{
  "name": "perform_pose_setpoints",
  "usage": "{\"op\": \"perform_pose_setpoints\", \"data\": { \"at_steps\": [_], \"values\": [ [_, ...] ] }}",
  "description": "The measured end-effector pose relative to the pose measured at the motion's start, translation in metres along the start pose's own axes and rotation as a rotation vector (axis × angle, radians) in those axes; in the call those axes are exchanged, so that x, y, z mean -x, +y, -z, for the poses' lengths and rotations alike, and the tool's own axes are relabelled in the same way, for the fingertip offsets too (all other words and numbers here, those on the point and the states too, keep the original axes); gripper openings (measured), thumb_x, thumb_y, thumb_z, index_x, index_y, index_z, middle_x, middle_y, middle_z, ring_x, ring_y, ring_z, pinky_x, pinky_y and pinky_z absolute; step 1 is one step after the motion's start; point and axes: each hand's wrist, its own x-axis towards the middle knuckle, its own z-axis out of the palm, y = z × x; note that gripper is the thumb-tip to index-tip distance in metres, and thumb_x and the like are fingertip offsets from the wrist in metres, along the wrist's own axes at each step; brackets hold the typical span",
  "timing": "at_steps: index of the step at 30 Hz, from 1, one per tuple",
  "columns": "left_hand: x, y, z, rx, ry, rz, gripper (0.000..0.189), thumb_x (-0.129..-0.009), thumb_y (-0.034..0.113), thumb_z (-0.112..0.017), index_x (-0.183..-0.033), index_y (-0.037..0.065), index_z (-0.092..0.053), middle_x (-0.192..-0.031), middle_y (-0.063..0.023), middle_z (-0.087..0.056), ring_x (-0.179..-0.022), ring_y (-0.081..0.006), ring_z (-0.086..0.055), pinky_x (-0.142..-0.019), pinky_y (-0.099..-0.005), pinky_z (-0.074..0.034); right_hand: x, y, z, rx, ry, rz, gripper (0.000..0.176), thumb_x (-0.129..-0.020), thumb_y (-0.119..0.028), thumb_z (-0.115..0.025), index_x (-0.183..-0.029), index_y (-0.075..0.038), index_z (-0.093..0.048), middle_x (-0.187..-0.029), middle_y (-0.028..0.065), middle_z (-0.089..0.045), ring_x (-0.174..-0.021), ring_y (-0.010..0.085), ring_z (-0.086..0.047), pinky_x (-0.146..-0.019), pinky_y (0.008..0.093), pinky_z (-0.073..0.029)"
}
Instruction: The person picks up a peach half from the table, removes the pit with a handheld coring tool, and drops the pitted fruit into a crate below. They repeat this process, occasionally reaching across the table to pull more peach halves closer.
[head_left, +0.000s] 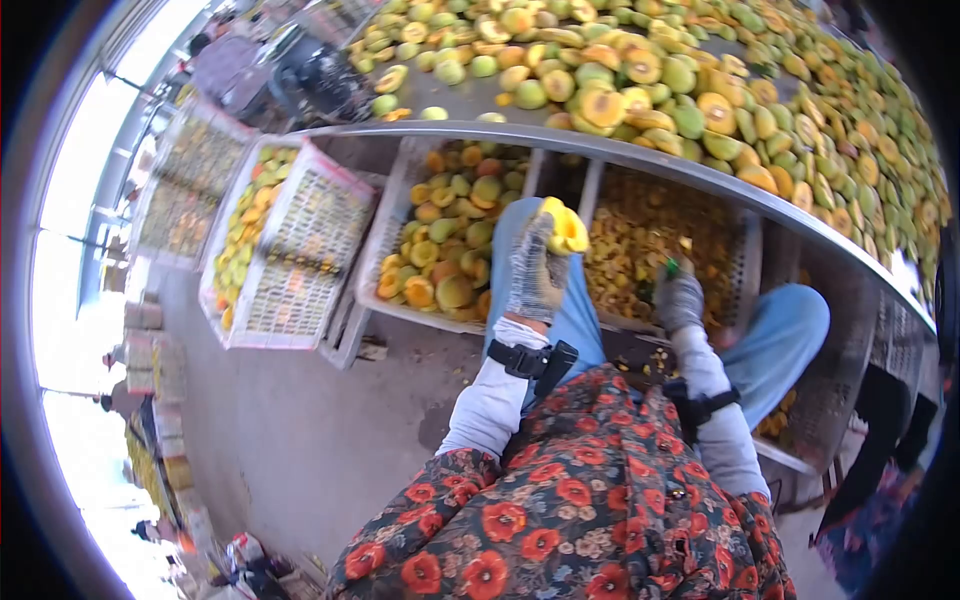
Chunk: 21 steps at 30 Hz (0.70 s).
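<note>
My left hand [538, 268], in a grey knit glove, is closed around a bright yellow peach half [566, 227] held above my left knee. A hollow shows in its cut side. My right hand [680, 301], also gloved, is closed on a small tool with a green part [673, 266], mostly hidden by the fingers and blurred. A bit of orange flesh [686, 243] shows just beyond it. Below my right hand sits a crate of small fruit scraps [740, 262]. To the left, another crate [372, 262] holds peach halves.
A metal table [480, 100] heaped with cut peaches [640, 70] runs across in front, its raised edge [640, 160] above the crates. A white crate of fruit [310, 250] stands tilted at left on the grey floor [260, 420]. Other people are partly visible at the sides.
</note>
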Motion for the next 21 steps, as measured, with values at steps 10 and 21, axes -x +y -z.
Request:
{"op": "perform_pose_setpoints", "data": {
  "at_steps": [10,21],
  "values": [
    [-0.054,0.15,0.214,-0.887,0.721,-0.168,0.037,-0.076,0.026,-0.068,-0.1,0.001,-0.057,-0.092,-0.0092,-0.058,-0.078,-0.018,-0.055,-0.068,-0.0276,-0.046,-0.005,0.054,-0.025,-0.267,-0.218,-0.168,0.031,-0.082,-0.025,-0.059,-0.098,0.001,-0.055,-0.079,0.0124,-0.059,-0.069,0.0214,-0.054,-0.064,0.0342,-0.043],
    [-0.142,0.122,0.06,-1.34,0.391,-0.873,0.018,-0.083,0.017,-0.058,-0.091,0.001,-0.06,-0.087,-0.0102,-0.058,-0.078,-0.0221,-0.055,-0.069,-0.033,-0.046,0.005,0.088,-0.042,-0.516,-0.076,-0.292,0.011,-0.088,-0.017,-0.053,-0.088,-0.006,-0.053,-0.075,0.0025,-0.054,-0.067,0.0102,-0.044,-0.059,0.0235,-0.041]
  ]
}}
